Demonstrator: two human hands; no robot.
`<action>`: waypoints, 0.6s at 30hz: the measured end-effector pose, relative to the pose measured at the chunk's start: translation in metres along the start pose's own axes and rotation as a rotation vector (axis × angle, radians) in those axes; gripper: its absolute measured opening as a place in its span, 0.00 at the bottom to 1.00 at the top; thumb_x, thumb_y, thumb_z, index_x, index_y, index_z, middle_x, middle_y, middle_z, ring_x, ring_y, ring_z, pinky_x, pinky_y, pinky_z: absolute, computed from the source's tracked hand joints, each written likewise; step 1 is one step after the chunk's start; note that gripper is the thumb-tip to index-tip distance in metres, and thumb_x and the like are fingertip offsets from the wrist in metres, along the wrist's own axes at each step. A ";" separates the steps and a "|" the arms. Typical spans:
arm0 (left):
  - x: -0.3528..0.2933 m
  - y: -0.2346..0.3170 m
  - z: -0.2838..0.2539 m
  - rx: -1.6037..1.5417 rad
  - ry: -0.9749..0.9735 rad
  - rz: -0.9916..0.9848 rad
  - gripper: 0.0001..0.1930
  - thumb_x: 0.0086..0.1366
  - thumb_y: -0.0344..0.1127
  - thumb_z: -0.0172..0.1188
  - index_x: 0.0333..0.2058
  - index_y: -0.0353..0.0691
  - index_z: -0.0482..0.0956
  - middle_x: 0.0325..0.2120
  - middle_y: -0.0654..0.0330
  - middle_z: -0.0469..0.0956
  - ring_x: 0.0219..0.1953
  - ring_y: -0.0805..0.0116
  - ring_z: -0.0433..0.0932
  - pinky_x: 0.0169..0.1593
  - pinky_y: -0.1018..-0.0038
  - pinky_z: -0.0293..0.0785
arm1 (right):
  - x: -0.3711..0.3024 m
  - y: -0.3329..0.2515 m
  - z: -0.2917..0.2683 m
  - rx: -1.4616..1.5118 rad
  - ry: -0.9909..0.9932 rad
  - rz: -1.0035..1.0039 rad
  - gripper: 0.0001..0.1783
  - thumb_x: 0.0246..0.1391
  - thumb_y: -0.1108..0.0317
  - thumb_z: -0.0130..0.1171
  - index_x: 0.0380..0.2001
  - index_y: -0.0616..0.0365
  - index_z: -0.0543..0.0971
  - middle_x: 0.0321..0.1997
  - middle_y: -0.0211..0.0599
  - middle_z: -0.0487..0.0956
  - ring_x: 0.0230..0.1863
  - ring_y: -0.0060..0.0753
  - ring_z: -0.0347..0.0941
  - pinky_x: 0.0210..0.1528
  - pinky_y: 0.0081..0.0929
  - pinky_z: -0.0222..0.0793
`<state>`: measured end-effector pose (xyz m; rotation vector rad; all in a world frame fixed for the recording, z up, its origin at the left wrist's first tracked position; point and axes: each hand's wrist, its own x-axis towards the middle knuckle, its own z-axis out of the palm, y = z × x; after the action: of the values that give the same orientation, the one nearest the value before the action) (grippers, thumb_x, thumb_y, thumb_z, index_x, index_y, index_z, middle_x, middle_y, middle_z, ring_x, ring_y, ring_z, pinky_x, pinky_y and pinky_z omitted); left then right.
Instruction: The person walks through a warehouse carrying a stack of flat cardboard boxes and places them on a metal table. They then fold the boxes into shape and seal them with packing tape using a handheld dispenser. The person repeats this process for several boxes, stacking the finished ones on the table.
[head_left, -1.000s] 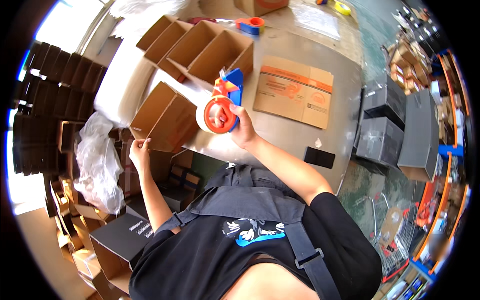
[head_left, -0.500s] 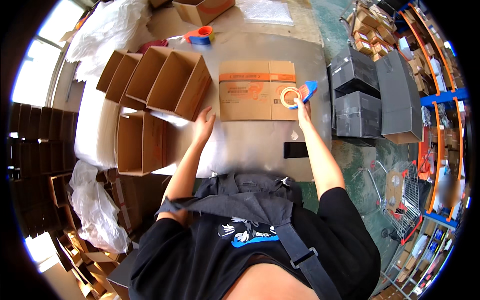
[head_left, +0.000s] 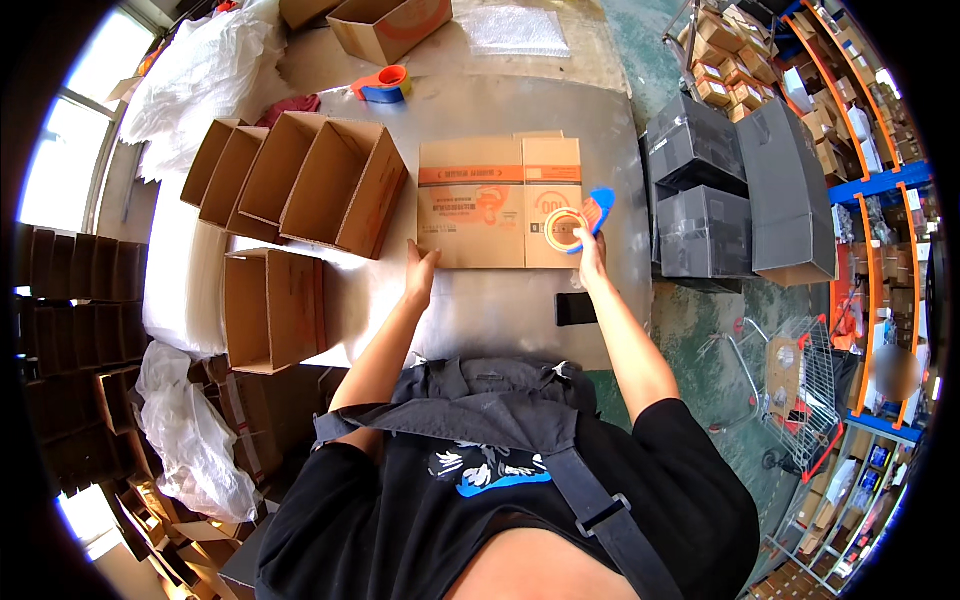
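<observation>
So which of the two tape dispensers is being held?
The tape dispenser in the right hand, over the flat carton; the other dispenser sits farther away, with no hand on it.

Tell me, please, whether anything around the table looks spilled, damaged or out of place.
Nothing stands out as spilled or damaged. The crumpled translucent plastic left of the table looks a little untidy, loosely bunched beside rows of stacked cartons, but may simply be packing material.

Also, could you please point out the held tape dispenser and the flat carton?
Held tape dispenser (head_left: pixel 591 213): head view, on its orange body.
Flat carton (head_left: pixel 500 207): head view, on the middle of its printed face.
</observation>
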<state>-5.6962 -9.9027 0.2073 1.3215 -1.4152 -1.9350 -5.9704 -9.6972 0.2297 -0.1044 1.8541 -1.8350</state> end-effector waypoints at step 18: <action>-0.194 0.067 -0.125 -0.417 0.073 0.430 0.29 0.64 0.59 0.51 0.58 0.53 0.62 0.65 0.64 0.58 0.63 0.67 0.60 0.56 0.58 0.65 | -0.167 -0.064 -0.002 0.316 -0.607 -0.196 0.45 0.38 0.65 0.60 0.63 0.61 0.59 0.62 0.40 0.66 0.59 0.36 0.67 0.63 0.33 0.61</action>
<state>-5.5107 -9.8466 0.3499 0.8091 -1.0722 -1.7424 -5.8470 -9.6317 0.3413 -0.6682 1.1584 -1.9197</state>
